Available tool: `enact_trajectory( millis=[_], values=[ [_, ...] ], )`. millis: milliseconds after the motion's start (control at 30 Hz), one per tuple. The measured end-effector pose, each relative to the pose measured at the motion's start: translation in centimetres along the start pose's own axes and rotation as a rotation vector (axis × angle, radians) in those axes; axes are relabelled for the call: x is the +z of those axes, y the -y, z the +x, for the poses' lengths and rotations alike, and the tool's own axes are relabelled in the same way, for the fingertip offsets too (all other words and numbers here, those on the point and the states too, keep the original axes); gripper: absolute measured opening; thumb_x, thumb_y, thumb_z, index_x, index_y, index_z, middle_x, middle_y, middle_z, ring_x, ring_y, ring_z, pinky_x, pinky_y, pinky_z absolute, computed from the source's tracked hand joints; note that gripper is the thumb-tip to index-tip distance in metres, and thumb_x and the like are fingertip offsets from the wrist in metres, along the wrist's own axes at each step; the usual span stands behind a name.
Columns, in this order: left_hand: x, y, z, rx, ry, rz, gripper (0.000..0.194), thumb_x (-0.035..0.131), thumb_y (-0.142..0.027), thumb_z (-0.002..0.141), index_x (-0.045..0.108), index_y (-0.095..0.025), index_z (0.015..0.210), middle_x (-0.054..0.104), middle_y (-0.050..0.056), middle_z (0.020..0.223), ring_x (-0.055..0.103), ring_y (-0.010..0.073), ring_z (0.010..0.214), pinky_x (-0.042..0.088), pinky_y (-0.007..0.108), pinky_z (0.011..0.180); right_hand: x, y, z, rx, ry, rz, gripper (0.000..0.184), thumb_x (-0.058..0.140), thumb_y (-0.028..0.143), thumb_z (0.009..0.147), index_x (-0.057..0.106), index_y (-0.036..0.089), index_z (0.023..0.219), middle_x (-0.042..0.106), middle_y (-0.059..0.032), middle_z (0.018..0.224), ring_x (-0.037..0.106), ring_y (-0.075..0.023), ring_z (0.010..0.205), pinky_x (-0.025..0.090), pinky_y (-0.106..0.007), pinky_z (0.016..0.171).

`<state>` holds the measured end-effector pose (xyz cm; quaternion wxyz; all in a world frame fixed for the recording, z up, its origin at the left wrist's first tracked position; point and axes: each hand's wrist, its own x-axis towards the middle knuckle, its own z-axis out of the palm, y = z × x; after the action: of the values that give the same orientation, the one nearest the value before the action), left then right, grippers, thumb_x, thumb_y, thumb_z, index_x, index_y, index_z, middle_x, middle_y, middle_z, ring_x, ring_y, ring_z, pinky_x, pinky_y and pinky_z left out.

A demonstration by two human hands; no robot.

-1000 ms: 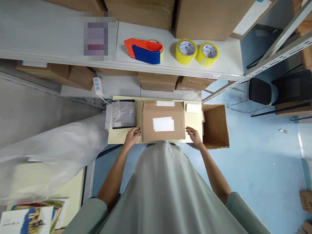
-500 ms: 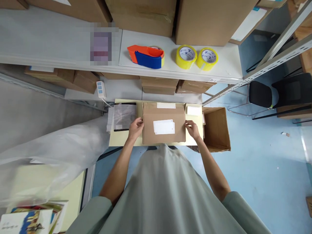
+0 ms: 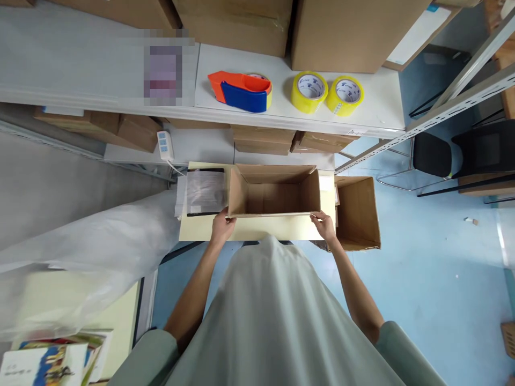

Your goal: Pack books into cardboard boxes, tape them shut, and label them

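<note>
On the pale yellow table (image 3: 277, 229) in front of me, a cardboard box (image 3: 238, 194) has its open side facing up at me, and its bare inside shows. My left hand (image 3: 222, 226) grips the box's near left corner, thumb and fingers closed on the edge. At the near right corner, my right hand (image 3: 323, 225) pinches the edge in the same way. A stack of clear plastic bags on a black-edged holder (image 3: 206, 191) lies just left of the box. The box's outer near side is hidden from view.
A larger open carton (image 3: 362, 214) stands right of the table. The shelf above holds a red and blue tape dispenser (image 3: 245, 94) and two yellow tape rolls (image 3: 309, 92). A white power strip (image 3: 164, 146) sits behind, and plastic sheeting (image 3: 120, 236) hangs at left.
The box has been turned: its flat face with white labels was towards me, and now its open side shows. Both hands have moved nearer to me along with the box's near corners.
</note>
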<state>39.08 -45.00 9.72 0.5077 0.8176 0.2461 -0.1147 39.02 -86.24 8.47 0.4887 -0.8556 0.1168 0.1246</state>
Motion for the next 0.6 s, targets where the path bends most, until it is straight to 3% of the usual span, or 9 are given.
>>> enact_trajectory(
  millis=[133, 267, 333, 433, 500, 600],
  values=[
    [0.3, 0.3, -0.5, -0.034, 0.04, -0.069, 0.042, 0.062, -0.021, 0.086, 0.082, -0.018, 0.122, 0.086, 0.011, 0.129, 0.079, 0.032, 0.122, 0.065, 0.042, 0.108, 0.0, -1.1, -0.2, 0.065, 0.024, -0.005, 0.071, 0.064, 0.095, 0.084, 0.07, 0.025, 0.075, 0.076, -0.0113, 0.078, 0.075, -0.0312, 0.08, 0.065, -0.043, 0.071],
    [-1.8, -0.8, -0.8, 0.032, -0.059, -0.065, 0.04, 0.062, -0.027, 0.094, 0.079, -0.017, 0.129, 0.084, 0.013, 0.132, 0.08, 0.0293, 0.117, 0.064, 0.043, 0.109, -2.7, 0.2, 0.0, 0.053, -0.086, 0.005, 0.073, 0.065, 0.09, 0.09, 0.081, 0.02, 0.106, 0.086, -0.0175, 0.105, 0.081, -0.0342, 0.093, 0.069, -0.049, 0.08],
    [-3.3, -2.5, -1.5, 0.15, -0.162, 0.002, 0.039, 0.06, -0.034, 0.102, 0.077, -0.02, 0.134, 0.082, 0.012, 0.138, 0.078, 0.0288, 0.121, 0.063, 0.044, 0.113, -4.5, 2.3, -0.2, -0.015, -0.211, -0.009, 0.066, 0.063, 0.079, 0.099, 0.082, 0.019, 0.12, 0.086, -0.0197, 0.119, 0.082, -0.0338, 0.101, 0.07, -0.05, 0.086],
    [-4.5, -6.1, -2.9, 0.366, -0.245, 0.173, 0.039, 0.06, -0.038, 0.108, 0.076, -0.024, 0.14, 0.078, 0.01, 0.145, 0.073, 0.0297, 0.131, 0.056, 0.047, 0.124, -6.2, 6.9, -0.9, -0.175, -0.341, -0.052, 0.05, 0.064, 0.064, 0.108, 0.083, 0.02, 0.122, 0.086, -0.0167, 0.121, 0.082, -0.031, 0.105, 0.07, -0.048, 0.09],
    [-4.1, -8.4, -3.7, 0.461, -0.19, 0.237, 0.038, 0.058, -0.037, 0.11, 0.076, -0.026, 0.141, 0.077, 0.009, 0.143, 0.072, 0.0308, 0.135, 0.053, 0.048, 0.127, -6.1, 10.0, -1.4, -0.28, -0.32, -0.083, 0.042, 0.062, 0.057, 0.112, 0.084, 0.023, 0.122, 0.085, -0.0138, 0.123, 0.081, -0.0301, 0.109, 0.069, -0.048, 0.096],
    [-2.5, -10.0, -3.9, 0.499, -0.06, 0.329, 0.037, 0.055, -0.036, 0.111, 0.077, -0.024, 0.138, 0.079, 0.011, 0.138, 0.071, 0.0347, 0.136, 0.052, 0.05, 0.127, -4.9, 12.7, -1.5, -0.361, -0.15, -0.163, 0.038, 0.059, 0.051, 0.114, 0.085, 0.026, 0.127, 0.085, -0.0111, 0.126, 0.081, -0.0308, 0.113, 0.068, -0.05, 0.104]
  ],
)
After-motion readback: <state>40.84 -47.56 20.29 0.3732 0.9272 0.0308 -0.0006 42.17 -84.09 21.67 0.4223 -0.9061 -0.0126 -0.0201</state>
